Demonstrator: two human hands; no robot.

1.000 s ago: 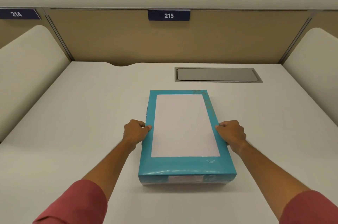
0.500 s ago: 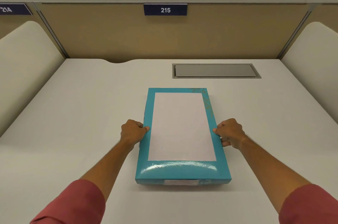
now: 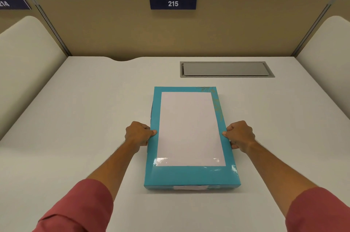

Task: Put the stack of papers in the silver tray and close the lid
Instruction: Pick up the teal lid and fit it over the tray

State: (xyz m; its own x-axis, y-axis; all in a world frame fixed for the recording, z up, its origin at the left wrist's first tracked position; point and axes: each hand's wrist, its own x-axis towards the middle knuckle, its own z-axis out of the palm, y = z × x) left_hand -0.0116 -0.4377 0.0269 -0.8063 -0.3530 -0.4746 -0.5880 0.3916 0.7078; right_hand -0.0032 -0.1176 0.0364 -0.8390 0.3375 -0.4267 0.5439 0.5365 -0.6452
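Observation:
A thick stack of papers (image 3: 190, 129) in a glossy teal wrapper with a white front panel lies lengthwise in the middle of the white desk (image 3: 85, 118). My left hand (image 3: 138, 133) grips its left long edge, thumb on top. On the opposite edge my right hand (image 3: 239, 134) holds it the same way. The silver tray (image 3: 226, 69) is a flat rectangular compartment set flush into the desk beyond the stack, to the right; its grey lid lies flat and shut.
A tan partition wall (image 3: 170, 33) with a blue "215" label (image 3: 173, 3) closes the back of the desk. Cream rounded side panels stand at the left (image 3: 24, 65) and right (image 3: 329, 57). A curved cable notch (image 3: 123, 59) cuts the desk's back edge.
The near end of the stack has come up a little and the stack has shifted slightly away from me, both hands staying on its sides. The view has tilted slightly.

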